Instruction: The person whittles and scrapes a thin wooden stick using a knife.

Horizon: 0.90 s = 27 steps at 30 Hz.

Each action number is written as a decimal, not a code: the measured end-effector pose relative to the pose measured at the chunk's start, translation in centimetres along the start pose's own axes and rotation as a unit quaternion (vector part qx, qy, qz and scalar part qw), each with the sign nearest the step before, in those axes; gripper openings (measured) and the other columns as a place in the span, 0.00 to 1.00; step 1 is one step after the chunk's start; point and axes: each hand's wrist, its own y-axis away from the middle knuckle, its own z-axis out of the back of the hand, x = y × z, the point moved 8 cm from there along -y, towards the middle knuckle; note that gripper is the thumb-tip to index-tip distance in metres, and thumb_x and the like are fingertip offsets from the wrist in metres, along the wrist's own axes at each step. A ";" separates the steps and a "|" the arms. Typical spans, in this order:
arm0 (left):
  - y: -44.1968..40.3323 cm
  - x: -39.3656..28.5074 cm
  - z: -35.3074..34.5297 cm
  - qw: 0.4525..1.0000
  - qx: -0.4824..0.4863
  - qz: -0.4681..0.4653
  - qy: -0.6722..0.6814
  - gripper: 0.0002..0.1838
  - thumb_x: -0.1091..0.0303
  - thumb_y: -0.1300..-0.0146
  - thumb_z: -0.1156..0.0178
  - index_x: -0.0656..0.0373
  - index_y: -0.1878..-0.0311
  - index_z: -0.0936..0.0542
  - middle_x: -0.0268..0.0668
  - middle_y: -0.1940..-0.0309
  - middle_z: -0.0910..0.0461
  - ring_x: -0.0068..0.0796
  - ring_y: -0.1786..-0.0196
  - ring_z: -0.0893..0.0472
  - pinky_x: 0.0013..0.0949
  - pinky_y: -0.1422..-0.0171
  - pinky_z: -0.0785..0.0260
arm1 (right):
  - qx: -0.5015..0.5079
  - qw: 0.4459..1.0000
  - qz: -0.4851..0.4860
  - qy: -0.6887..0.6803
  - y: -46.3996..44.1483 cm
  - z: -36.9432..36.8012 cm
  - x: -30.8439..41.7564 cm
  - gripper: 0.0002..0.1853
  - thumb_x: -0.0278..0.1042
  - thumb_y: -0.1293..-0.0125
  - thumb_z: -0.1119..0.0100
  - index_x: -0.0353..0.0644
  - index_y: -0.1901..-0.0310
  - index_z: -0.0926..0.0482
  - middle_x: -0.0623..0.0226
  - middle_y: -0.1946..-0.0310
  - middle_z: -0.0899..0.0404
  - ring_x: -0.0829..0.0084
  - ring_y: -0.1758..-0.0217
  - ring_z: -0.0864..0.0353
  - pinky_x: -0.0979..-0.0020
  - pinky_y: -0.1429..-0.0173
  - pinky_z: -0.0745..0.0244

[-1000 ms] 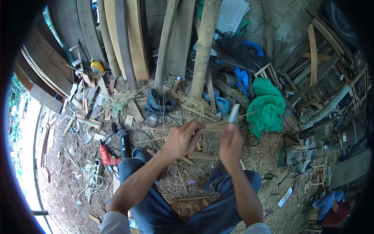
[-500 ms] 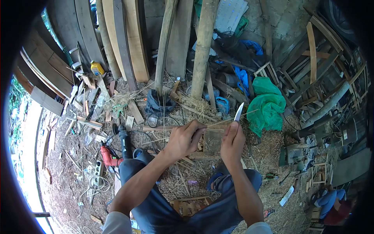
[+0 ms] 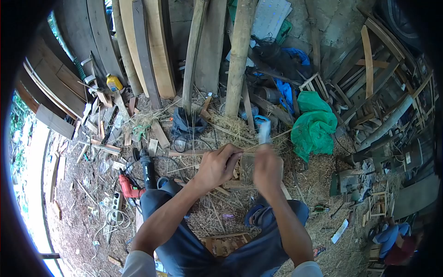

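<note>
In the middle of the view, my left hand (image 3: 216, 167) pinches a thin light strip (image 3: 249, 150), which runs out to the right from its fingertips. Just right of it, my right hand (image 3: 268, 171) is closed around a knife, whose blade (image 3: 264, 132) points up and is smeared by motion. The knife's handle is hidden inside the fingers. Both hands are above my bent knees, and the strip passes close to the knife.
A red drill (image 3: 128, 184) and a dark grinder (image 3: 147, 169) lie at left beside a power strip (image 3: 115, 206). A green plastic bag (image 3: 314, 125) is at right. Boards and a post (image 3: 238, 60) stand ahead. Another person (image 3: 396, 244) sits at lower right.
My right hand has moved a little left with the knife, toward my left hand, and the blade is blurred again. My left hand has barely moved.
</note>
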 end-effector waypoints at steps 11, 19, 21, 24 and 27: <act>0.1 0.4 -0.5 1.000 0.007 -0.009 -0.017 0.04 0.78 0.40 0.40 0.64 0.63 0.23 0.45 0.72 0.19 0.45 0.70 0.18 0.38 0.68 0.27 | 0.006 0.991 0.119 0.068 1.1 -2.5 0.8 0.17 0.37 0.23 0.64 0.34 0.62 0.29 0.58 0.86 0.33 0.61 0.83 0.28 0.59 0.75 0.35; 0.3 0.5 -0.1 1.000 -0.002 0.007 0.000 0.04 0.78 0.40 0.40 0.64 0.62 0.23 0.45 0.72 0.19 0.44 0.70 0.17 0.37 0.68 0.27 | -0.020 0.998 0.052 0.011 0.6 -0.3 0.8 0.16 0.37 0.24 0.62 0.32 0.59 0.29 0.60 0.86 0.31 0.64 0.86 0.27 0.63 0.80 0.37; 0.1 0.1 0.5 1.000 -0.007 0.001 0.008 0.04 0.78 0.40 0.40 0.65 0.61 0.23 0.45 0.72 0.19 0.44 0.70 0.17 0.36 0.68 0.28 | -0.091 0.991 0.096 -0.027 0.3 0.1 0.5 0.16 0.37 0.24 0.62 0.31 0.59 0.29 0.59 0.86 0.32 0.63 0.86 0.28 0.61 0.79 0.39; 0.0 0.2 0.0 1.000 -0.007 0.018 -0.016 0.04 0.79 0.40 0.40 0.65 0.62 0.23 0.45 0.72 0.19 0.43 0.72 0.17 0.36 0.68 0.28 | -0.004 0.995 0.091 0.043 0.6 -1.8 0.5 0.18 0.39 0.23 0.63 0.31 0.61 0.29 0.57 0.86 0.32 0.60 0.87 0.30 0.59 0.79 0.42; 0.2 0.4 0.4 1.000 -0.024 -0.011 0.010 0.03 0.74 0.38 0.40 0.61 0.63 0.24 0.43 0.74 0.20 0.45 0.75 0.19 0.41 0.73 0.30 | -0.075 0.995 0.046 -0.057 0.2 1.0 -0.1 0.18 0.39 0.23 0.64 0.31 0.59 0.29 0.53 0.85 0.31 0.54 0.84 0.29 0.57 0.77 0.41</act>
